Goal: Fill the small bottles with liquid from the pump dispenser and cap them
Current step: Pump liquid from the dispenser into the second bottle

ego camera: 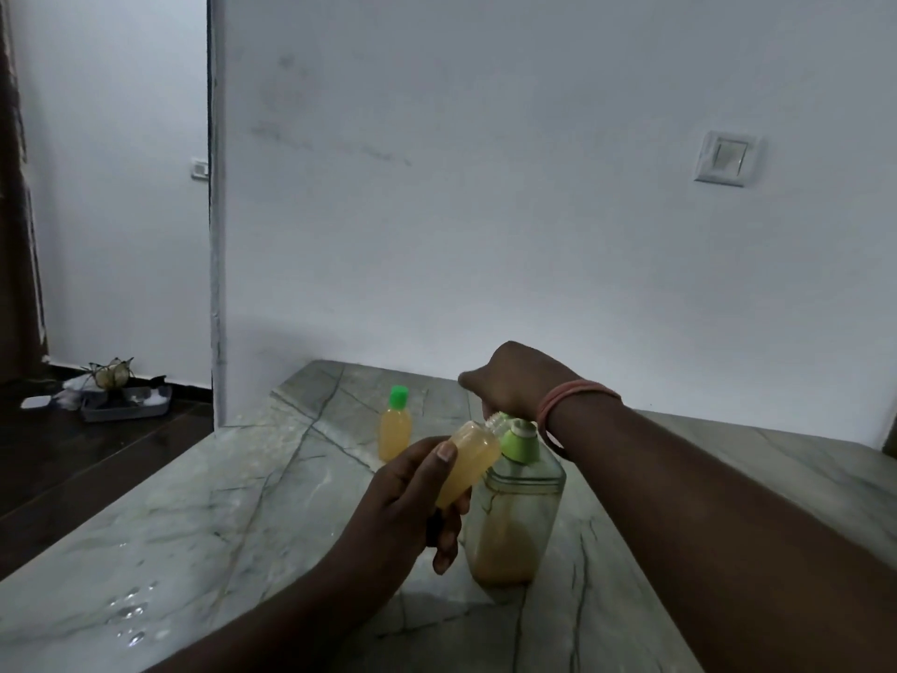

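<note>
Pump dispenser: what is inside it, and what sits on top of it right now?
The pump dispenser holds yellowish liquid pooled in its lower part; a dip tube shows faintly. On top, the right hand covers the pump head, hiding its nozzle. The left hand tilts an uncapped small bottle there.

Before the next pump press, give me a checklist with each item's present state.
1. Open bottle held: ok, left hand grips it, tilted toward the pump.
2. Bottle mouth at the spout: cannot tell, the right hand hides the spout.
3. Right hand on the pump head: ok, it rests on top of the dispenser.
4. Liquid left in dispenser: ok, some at the bottom.
5. Room left in the held bottle: cannot tell, it looks nearly full.
6. Other bottle capped: ok, green cap on, standing on the counter.
</note>
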Tool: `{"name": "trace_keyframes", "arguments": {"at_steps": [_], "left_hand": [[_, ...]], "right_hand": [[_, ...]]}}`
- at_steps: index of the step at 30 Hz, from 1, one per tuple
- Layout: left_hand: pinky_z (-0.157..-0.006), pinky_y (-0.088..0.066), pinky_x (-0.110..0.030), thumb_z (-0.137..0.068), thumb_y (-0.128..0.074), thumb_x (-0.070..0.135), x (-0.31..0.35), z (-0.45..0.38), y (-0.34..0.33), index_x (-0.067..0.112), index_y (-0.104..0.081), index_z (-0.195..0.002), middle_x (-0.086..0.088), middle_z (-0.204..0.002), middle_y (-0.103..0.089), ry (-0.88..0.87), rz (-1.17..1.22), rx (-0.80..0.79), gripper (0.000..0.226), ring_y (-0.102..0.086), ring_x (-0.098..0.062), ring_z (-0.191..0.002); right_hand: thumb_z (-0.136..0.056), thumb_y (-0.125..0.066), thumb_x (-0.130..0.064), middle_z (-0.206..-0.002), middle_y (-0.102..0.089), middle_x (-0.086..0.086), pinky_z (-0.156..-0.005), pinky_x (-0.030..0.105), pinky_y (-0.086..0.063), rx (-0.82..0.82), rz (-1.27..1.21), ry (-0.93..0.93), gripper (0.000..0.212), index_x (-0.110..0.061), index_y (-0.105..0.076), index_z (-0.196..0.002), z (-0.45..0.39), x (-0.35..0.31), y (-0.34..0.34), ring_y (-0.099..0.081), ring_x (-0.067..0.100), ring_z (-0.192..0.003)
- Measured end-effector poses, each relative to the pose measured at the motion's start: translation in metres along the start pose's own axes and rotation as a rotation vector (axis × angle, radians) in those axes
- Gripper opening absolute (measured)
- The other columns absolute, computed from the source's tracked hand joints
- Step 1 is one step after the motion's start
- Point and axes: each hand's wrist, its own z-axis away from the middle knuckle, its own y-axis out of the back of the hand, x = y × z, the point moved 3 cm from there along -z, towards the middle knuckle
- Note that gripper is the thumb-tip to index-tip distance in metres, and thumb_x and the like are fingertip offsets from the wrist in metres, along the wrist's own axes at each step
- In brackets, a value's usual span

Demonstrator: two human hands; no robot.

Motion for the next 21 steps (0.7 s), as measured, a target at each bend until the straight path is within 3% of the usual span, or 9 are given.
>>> {"name": "trace_keyframes", "arguments": {"at_steps": [5, 9, 12, 16, 21], "left_hand": [[-0.043, -0.045, -0.029, -0.095, -0.052, 0.046, -0.002, -0.002, 0.000, 0.016, -0.062, -0.121, -0.011, -0.080, -0.061, -0.023, 0.016, -0.002, 0.041, -0.051, -0.019, -0.052], [-0.045, -0.045, -0.029, -0.099, -0.048, 0.042, 0.001, 0.000, -0.001, 0.015, -0.060, -0.122, -0.011, -0.080, -0.061, -0.022, 0.005, 0.004, 0.038, -0.051, -0.019, -0.053], [-0.045, -0.045, -0.029, -0.099, -0.048, 0.041, 0.003, 0.002, -0.003, 0.015, -0.060, -0.123, -0.010, -0.080, -0.061, -0.023, 0.025, -0.004, 0.037, -0.051, -0.019, -0.053], [-0.045, -0.046, -0.029, -0.099, -0.050, 0.046, 0.001, 0.001, -0.003, 0.021, -0.063, -0.120, -0.010, -0.080, -0.062, -0.008, 0.039, -0.009, 0.035, -0.053, -0.019, -0.053], [-0.046, -0.046, -0.029, -0.096, -0.049, 0.043, 0.002, 0.001, -0.003, 0.021, -0.061, -0.121, -0.009, -0.079, -0.061, -0.007, 0.032, -0.003, 0.036, -0.053, -0.018, -0.053]], "right_hand": [[-0.086, -0.049, -0.032, -0.095, -0.074, 0.011, -0.063, 0.030, -0.043, -0.012, -0.066, -0.026, 0.038, -0.001, -0.072, -0.091, 0.001, 0.009, -0.008, -0.055, 0.022, -0.065], [-0.089, -0.050, -0.034, -0.093, -0.074, 0.007, -0.065, 0.030, -0.047, -0.041, 0.000, -0.014, 0.032, -0.009, -0.069, -0.079, 0.002, 0.004, -0.006, -0.058, 0.021, -0.065], [-0.090, -0.053, -0.033, -0.091, -0.074, 0.009, -0.063, 0.029, -0.044, -0.061, 0.059, -0.004, 0.033, -0.006, -0.072, -0.085, 0.002, -0.001, 0.000, -0.055, 0.020, -0.062], [-0.087, -0.052, -0.033, -0.094, -0.074, 0.013, -0.061, 0.028, -0.041, -0.002, -0.053, -0.007, 0.037, -0.002, -0.072, -0.083, 0.005, 0.003, -0.002, -0.053, 0.021, -0.060], [-0.090, -0.050, -0.031, -0.099, -0.073, 0.012, -0.062, 0.029, -0.040, -0.054, -0.028, -0.017, 0.028, -0.010, -0.064, -0.077, 0.011, 0.003, -0.004, -0.052, 0.021, -0.062]]}}
